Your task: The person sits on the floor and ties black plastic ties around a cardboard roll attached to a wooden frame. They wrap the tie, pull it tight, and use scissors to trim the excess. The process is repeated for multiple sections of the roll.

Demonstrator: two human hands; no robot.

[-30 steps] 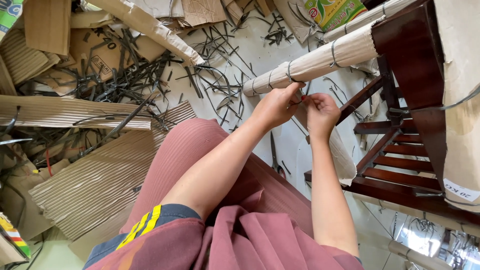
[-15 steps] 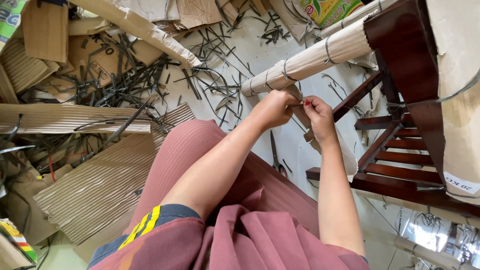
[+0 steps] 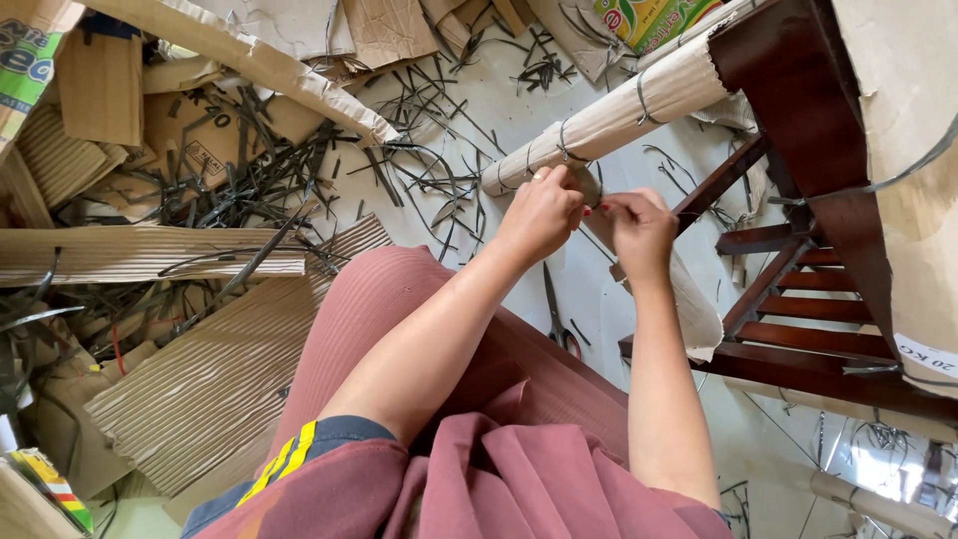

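With both hands closed, left hand [image 3: 539,212] and right hand [image 3: 639,228] pinch a strap [image 3: 587,186] beside the wrapped leg [image 3: 609,118] of the chair [image 3: 798,150], apparently fastening it; next likely requires steady tension.

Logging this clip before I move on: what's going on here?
A person sits over a floor littered with corrugated cardboard and cut dark straps. Both hands meet at the lower end of a chair leg wrapped in cardboard, bound with thin straps. The left hand and right hand pinch something small there; what exactly is too hidden to tell. A dark wooden chair frame stands at right, and scissors lie on the floor below the hands.
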